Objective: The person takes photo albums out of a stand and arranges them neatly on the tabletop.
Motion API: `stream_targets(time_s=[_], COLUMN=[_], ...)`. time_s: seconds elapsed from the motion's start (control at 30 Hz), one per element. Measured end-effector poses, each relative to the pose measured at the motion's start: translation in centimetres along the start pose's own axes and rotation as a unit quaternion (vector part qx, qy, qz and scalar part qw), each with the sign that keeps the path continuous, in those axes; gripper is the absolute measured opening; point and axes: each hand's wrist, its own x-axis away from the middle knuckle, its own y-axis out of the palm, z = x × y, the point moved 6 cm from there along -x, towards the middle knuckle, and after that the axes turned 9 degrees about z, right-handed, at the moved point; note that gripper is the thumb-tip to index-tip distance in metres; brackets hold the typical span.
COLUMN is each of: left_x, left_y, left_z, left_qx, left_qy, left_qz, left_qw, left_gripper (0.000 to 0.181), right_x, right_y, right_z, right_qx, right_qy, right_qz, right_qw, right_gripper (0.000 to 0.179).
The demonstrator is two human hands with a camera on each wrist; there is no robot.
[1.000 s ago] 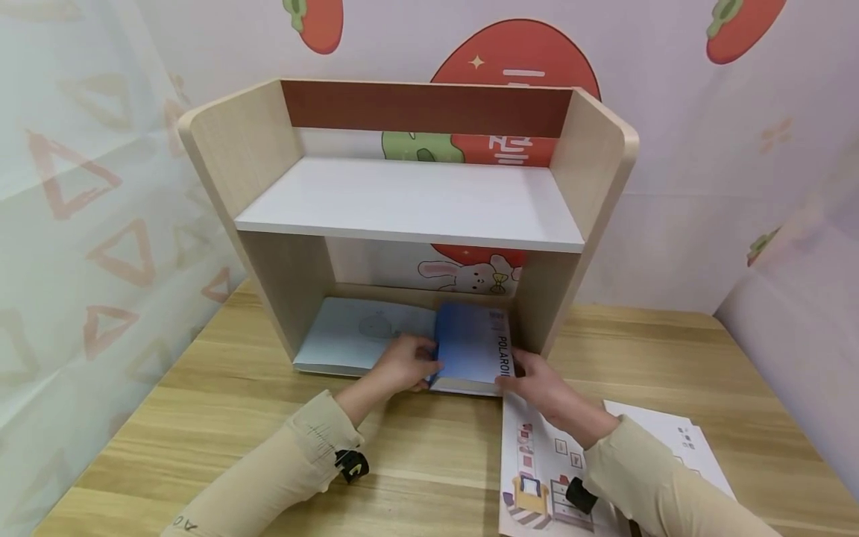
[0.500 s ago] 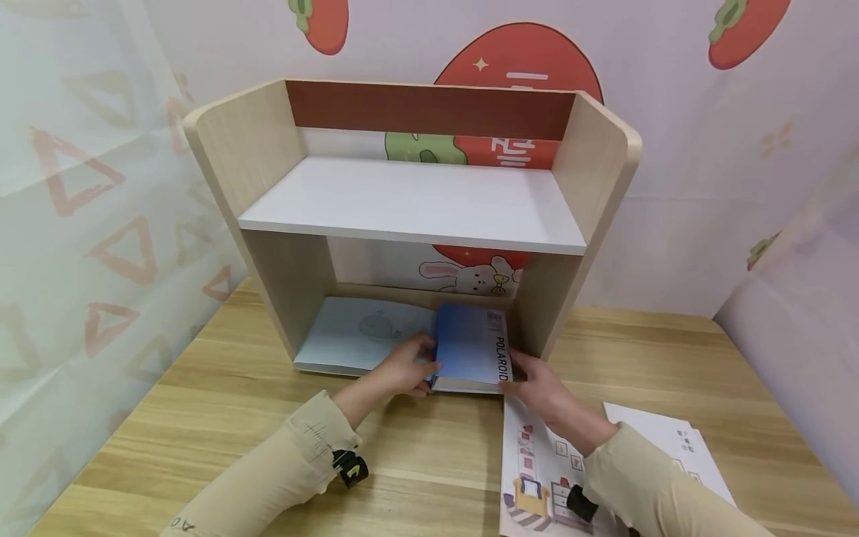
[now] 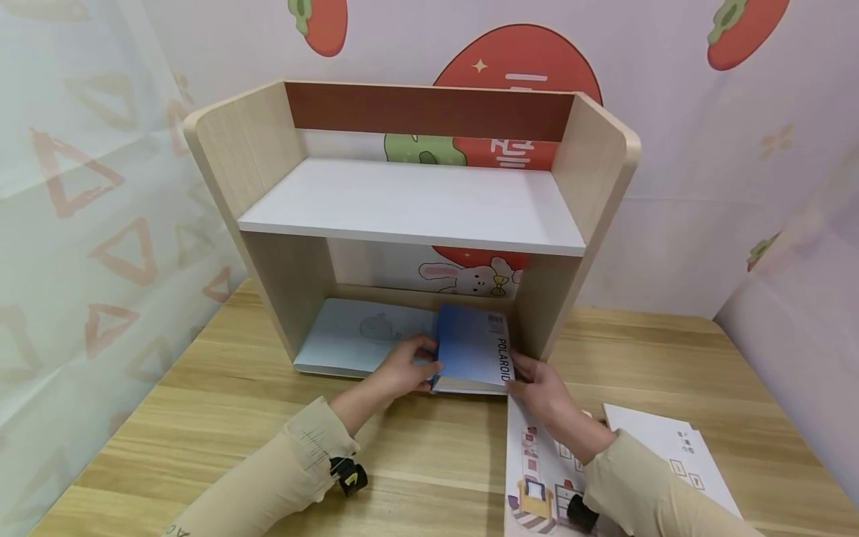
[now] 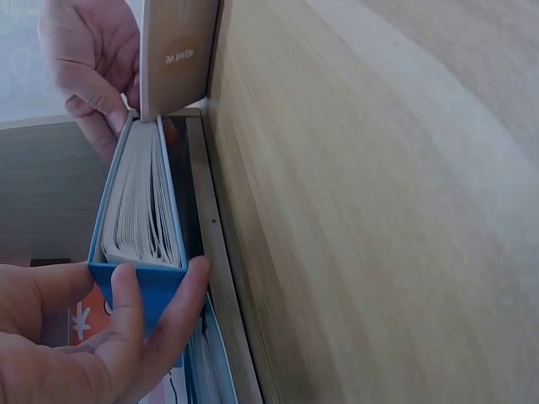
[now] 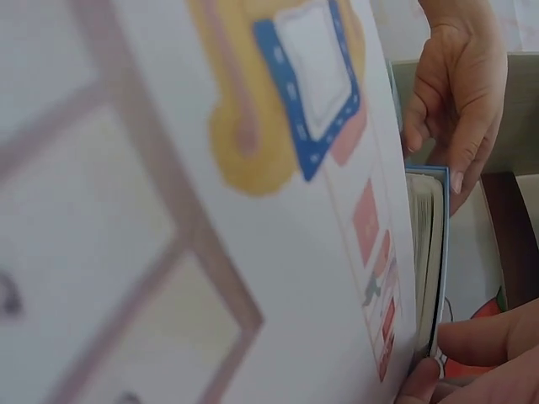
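A thick photo album (image 3: 472, 343) with a blue cover lettered "POLAROID" lies in the lower right of the wooden shelf unit. My left hand (image 3: 406, 365) grips its spine side, fingers and thumb spanning both covers in the left wrist view. My right hand (image 3: 549, 391) pinches the opposite edge near the front corner, beside the shelf's right side panel. White page edges (image 4: 139, 198) face outward between the covers. Left of the album lies a pale blue book (image 3: 365, 335) with a faint whale drawing, close to the left hand's knuckles.
The two-tier shelf unit (image 3: 412, 201) stands against a printed cloth backdrop. Under the right forearm is a white illustrated book (image 3: 533, 466), with another white printed booklet (image 3: 661, 447) to its right on the wooden table (image 3: 429, 477).
The album has stayed almost in place between both hands. My right hand and the illustrated book under its forearm have shifted slightly to the right.
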Motion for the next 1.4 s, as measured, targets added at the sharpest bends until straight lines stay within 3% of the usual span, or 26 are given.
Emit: stream_targets(time_s=[0.13,0.37,0.6,0.83,1.13,1.4], left_x=[0.1,0.4,0.8,0.8,1.2,1.3], left_y=[-0.1,-0.5,-0.4,-0.6,-1.1,-1.6], left_z=[0.1,1.0,1.1,1.4,1.9,2.0], left_qx=[0.007,0.004,0.043,0.054,0.087,0.083], left_qy=[0.003,0.038,0.028,0.041,0.033,0.031], left_qz=[0.010,0.037,0.040,0.044,0.034,0.018], left_qw=[0.9999,0.9986,0.9979,0.9967,0.9951,0.9959], left_gripper=[0.041,0.041,0.043,0.044,0.045,0.050], right_x=[0.3,0.3,0.2,0.5,1.0,1.6], right_y=[-0.2,-0.5,-0.6,-0.9,-1.6,-1.7], right_z=[0.0,0.2,0.5,0.0,-0.9,-1.3], right_qx=[-0.013,-0.031,-0.029,-0.010,-0.044,-0.087], right_qy=[0.004,-0.005,-0.012,-0.035,-0.024,-0.012], right_qz=[0.013,0.035,0.045,0.055,0.061,0.045], right_qw=[0.9998,0.9989,0.9985,0.9978,0.9969,0.9951], right_gripper=[0.061,0.064,0.064,0.065,0.065,0.067])
